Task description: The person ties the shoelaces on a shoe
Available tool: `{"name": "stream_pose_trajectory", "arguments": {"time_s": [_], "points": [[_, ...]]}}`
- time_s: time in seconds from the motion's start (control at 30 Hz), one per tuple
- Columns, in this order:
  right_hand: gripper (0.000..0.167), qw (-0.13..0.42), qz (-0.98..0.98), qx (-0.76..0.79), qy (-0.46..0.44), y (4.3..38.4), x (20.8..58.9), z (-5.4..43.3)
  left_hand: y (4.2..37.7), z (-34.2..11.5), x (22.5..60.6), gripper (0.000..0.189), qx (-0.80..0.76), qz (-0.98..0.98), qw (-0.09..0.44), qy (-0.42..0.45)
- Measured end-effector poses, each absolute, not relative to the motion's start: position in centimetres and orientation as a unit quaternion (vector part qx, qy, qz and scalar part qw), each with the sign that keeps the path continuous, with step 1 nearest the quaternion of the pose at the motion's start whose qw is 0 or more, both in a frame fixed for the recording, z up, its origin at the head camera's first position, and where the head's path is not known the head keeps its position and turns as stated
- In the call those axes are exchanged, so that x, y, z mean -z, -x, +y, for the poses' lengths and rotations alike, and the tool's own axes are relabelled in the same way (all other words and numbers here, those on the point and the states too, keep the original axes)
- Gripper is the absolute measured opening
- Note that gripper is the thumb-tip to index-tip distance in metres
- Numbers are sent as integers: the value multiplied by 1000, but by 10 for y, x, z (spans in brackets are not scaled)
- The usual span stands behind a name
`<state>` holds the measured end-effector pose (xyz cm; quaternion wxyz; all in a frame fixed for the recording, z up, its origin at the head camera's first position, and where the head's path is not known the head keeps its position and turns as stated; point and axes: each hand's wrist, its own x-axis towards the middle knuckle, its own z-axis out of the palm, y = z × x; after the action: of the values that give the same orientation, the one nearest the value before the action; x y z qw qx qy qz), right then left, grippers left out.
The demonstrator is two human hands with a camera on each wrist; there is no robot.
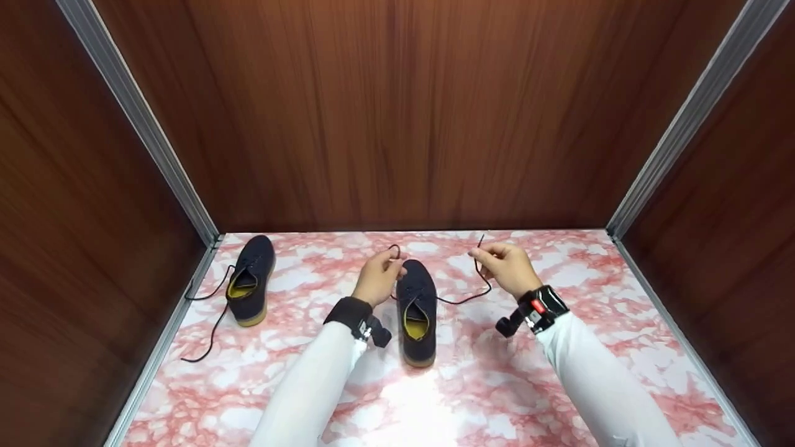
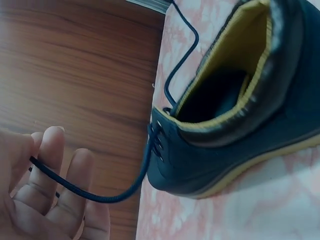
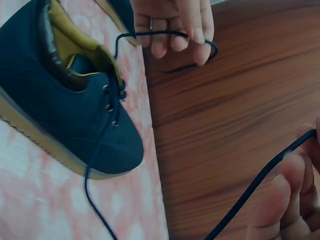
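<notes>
In the head view, a dark shoe with a yellow lining (image 1: 430,313) stands upright on the pink-and-white worktop (image 1: 484,372), between the two hands, toe pointing away from the person. The left hand (image 1: 380,276), just beside the toe, pinches one lace (image 1: 395,247); the right hand (image 1: 506,267) pinches the other lace (image 1: 463,302) near its tip. A second shoe (image 1: 254,288) stands well to the left, its laces (image 1: 211,338) trailing loose. The left wrist view shows a lace drooping from the eyelets (image 2: 158,135) to the left hand's curled fingers. In the right wrist view, the left hand's thumb presses its lace against a finger, while the right hand, partly cut off, grips its own.
</notes>
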<state>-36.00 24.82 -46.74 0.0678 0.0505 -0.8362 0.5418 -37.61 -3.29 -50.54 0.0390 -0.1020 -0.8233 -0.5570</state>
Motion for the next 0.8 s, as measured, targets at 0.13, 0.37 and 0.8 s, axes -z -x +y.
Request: {"name": "stream_pose_trajectory", "arguments": {"time_s": [0.13, 0.37, 0.8], "points": [[31, 82, -835, -540, -67, 365, 457, 247, 377, -18, 494, 24, 538, -832, 38, 131], [37, 72, -814, -572, -70, 365, 452, 251, 373, 7, 481, 28, 492, -836, -16, 242], [25, 63, -819, -568, -62, 364, 463, 265, 372, 1, 504, 17, 377, -898, -41, 224]]}}
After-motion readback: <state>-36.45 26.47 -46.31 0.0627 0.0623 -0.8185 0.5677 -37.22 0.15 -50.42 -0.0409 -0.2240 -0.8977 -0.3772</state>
